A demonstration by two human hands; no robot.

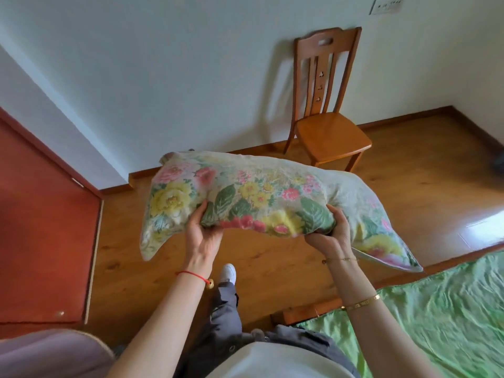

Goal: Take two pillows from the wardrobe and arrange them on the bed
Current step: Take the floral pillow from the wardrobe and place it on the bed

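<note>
**Desk:** What are you holding right now?

**Operator:** I'm gripping one flowered pillow (pixel 259 192) along its near edge. My left hand (pixel 203 236) and right hand (pixel 331 236) are both clamping it, thumbs on top and fingers curling underneath. It's hanging in the air above the wooden floor (pixel 272 271), just beside the bed (pixel 450 309) with the green sheet, not touching it.

**Desk:** What's worrying you?

**Operator:** Both ends are drooping past my hands, and the right corner is dangling close to the bed's edge. I'm guessing it could catch or drag there while I'm swinging it across. I'm also squeezing only one edge, so the stuffing could be sliding away from my fingers and the pillow landing crooked. My shoe (pixel 227 271) is stepping near the frame too, so a stumble is possible.

**Desk:** Counts?

**Operator:** I'm seeing one pillow, two hands, one bed and one chair (pixel 327 126) by the wall. The job is asking for two pillows. A mauve padded shape (pixel 49 353) is showing at my lower left, but I can't tell what it is.
</note>
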